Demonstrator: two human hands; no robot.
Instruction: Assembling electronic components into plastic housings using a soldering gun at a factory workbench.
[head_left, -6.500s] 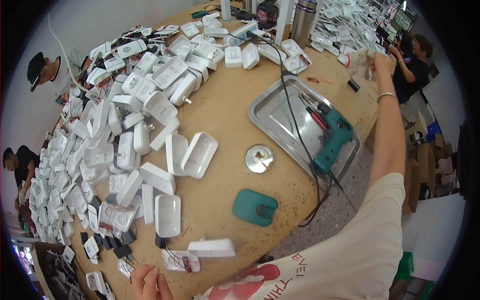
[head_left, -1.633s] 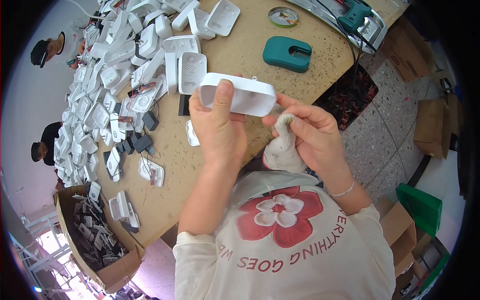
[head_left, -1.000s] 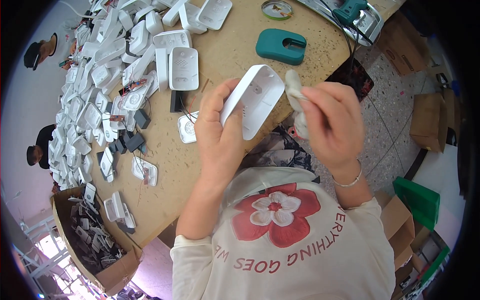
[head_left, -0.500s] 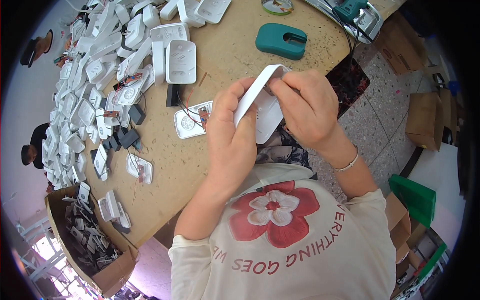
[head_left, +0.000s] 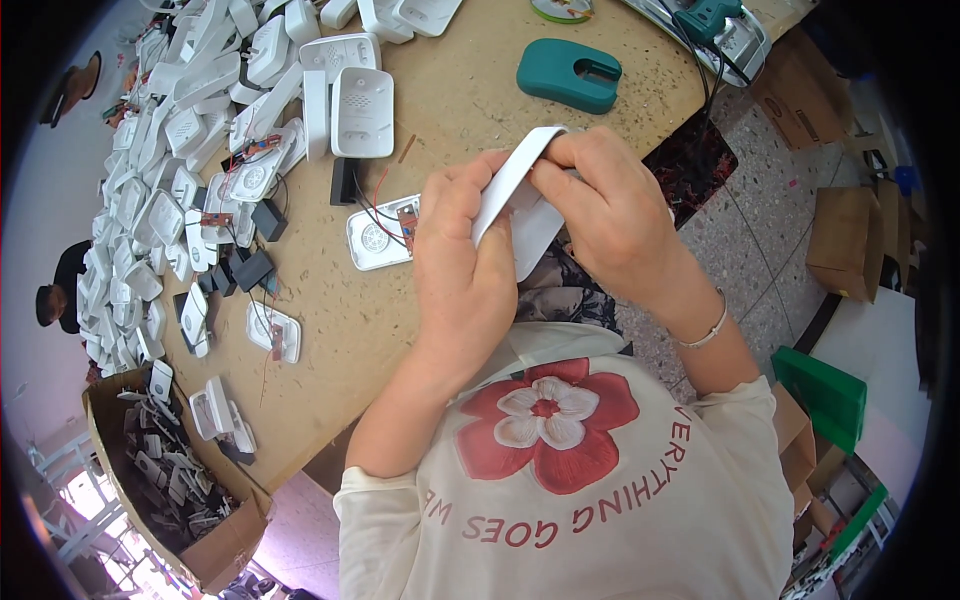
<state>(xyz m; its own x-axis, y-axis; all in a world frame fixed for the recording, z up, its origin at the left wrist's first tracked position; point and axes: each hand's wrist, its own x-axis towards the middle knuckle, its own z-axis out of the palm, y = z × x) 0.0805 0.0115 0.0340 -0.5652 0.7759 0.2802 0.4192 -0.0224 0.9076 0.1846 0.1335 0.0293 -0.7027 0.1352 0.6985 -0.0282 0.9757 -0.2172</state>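
Observation:
Both hands hold a white plastic housing shell (head_left: 537, 238), tilted on edge above the front of the table. My left hand (head_left: 462, 250) grips its left side, with the thumb inside the shell. The fingers of my right hand (head_left: 610, 205) are pinched at the upper inner rim; whether a small part is between them is hidden. Beside my left hand lies a white cover (head_left: 372, 242) with a small circuit board (head_left: 407, 225) and thin wires on it. A black block (head_left: 345, 182) sits just behind that cover.
White shells (head_left: 362, 112) pile up along the table's left side. A green mouse-shaped object (head_left: 570, 76) lies at the back. At the far right end stands a green-handled tool (head_left: 708, 18) with cables. A cardboard box (head_left: 210, 560) of parts is at the lower left.
The shell has turned slightly, showing less of its inside. My right hand has shifted a little up along the rim, still pinched. My left hand keeps its grip.

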